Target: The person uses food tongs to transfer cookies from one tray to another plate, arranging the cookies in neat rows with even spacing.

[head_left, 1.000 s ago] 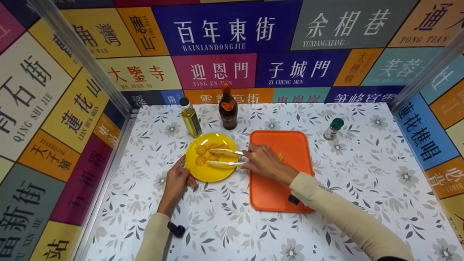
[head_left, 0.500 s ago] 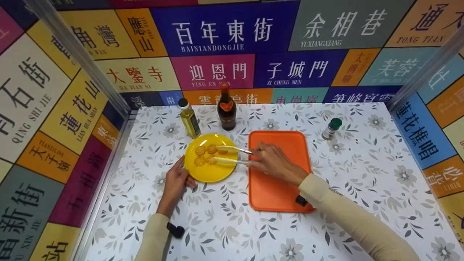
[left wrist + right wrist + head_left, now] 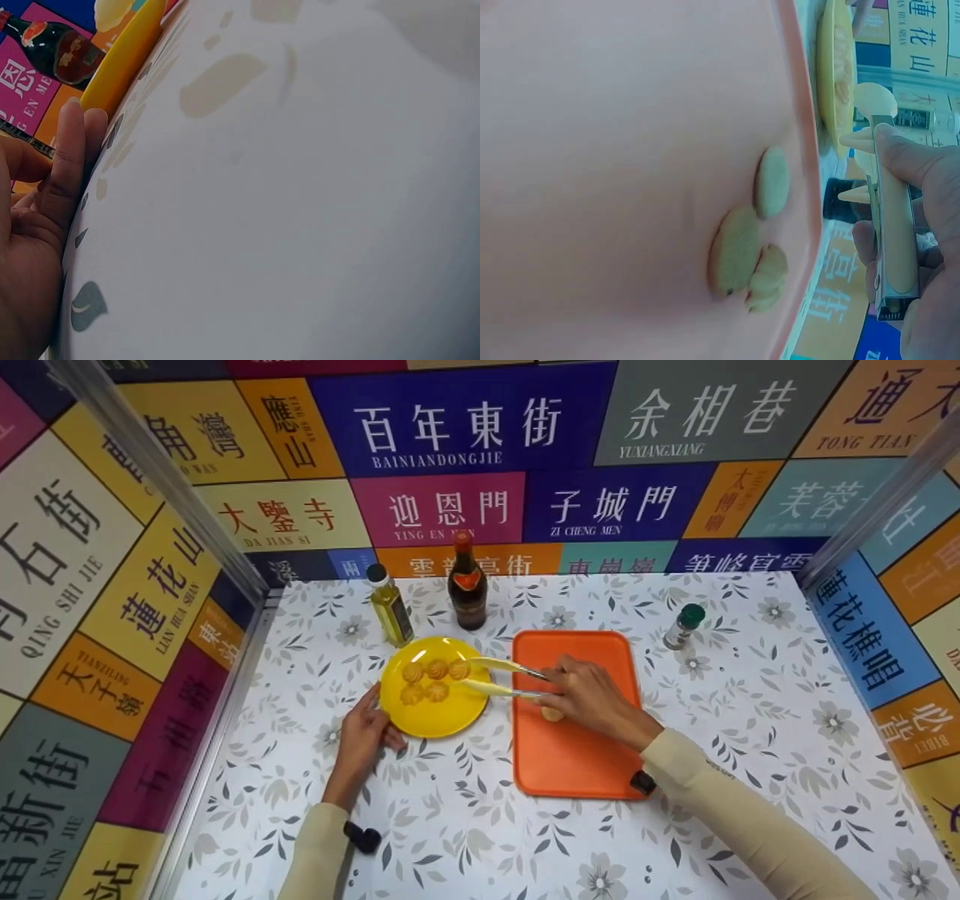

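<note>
Tongs (image 3: 510,665) reach from above the orange tray to the right edge of the yellow plate, their pale tips pointing left and their long axis running nearly sideways, slightly higher at the tip end. Behind everything stands a wall (image 3: 465,420) of coloured signs; in front of it lies a white table (image 3: 435,825) with a leaf and flower print. On the table, the orange tray (image 3: 574,765) sits lengthwise, its long side running away from the person. Just left of it lies the round yellow plate (image 3: 439,724). The two arms of the tongs are spread apart, with nothing held between the tips; whether a tip touches the nearest biscuit cannot be told. Beyond the plate, a dark bottle (image 3: 468,594) and a shorter oil bottle (image 3: 391,611) stand upright. The right hand (image 3: 592,695) grips the tongs over the tray. The left hand (image 3: 365,727) rests its fairly straight fingers against the plate's left rim. Well to the right stands a green-capped jar (image 3: 682,628). Smallest are the biscuits (image 3: 436,669): five on the plate, three on the tray in the right wrist view.
</note>
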{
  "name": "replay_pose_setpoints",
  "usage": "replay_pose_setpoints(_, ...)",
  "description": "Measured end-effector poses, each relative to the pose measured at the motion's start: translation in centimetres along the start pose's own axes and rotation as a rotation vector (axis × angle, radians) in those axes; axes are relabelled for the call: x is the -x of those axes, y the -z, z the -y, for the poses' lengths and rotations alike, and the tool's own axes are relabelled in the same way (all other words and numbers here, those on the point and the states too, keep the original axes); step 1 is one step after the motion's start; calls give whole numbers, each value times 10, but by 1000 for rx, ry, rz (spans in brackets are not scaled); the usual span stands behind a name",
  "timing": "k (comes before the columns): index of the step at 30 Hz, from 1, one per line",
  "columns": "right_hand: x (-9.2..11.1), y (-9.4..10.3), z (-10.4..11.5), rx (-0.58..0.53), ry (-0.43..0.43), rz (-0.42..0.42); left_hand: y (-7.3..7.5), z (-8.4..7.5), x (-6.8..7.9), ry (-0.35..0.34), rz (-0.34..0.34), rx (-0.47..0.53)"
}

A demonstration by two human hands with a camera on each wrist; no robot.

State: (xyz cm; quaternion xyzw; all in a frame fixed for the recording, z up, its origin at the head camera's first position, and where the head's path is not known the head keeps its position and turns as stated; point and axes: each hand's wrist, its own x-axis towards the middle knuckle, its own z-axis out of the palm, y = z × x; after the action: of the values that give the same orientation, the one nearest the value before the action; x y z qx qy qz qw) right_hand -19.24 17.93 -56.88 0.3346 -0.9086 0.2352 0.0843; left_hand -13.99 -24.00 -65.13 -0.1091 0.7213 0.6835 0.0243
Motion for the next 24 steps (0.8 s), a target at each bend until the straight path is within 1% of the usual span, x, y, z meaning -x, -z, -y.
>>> replay_pose_setpoints(4, 6, 3, -6, -12, -21, -16, 0, 0, 0, -6, 2, 1)
replay_pose_setpoints(11, 14, 10, -13, -48, -88, -12, 0, 1, 0, -10, -2, 4)
replay_pose_setpoints(17, 22, 14, -20, -44, -109, -28, 0, 1, 2, -25, 5, 6)
replay_pose_setpoints(20, 26, 14, -23, -47, -124, -38, 0, 0, 2, -18, 5, 2)
replay_pose_setpoints(24, 30, 17, -26, -48, -157, -28, 0, 0, 2, -7, 5, 1)
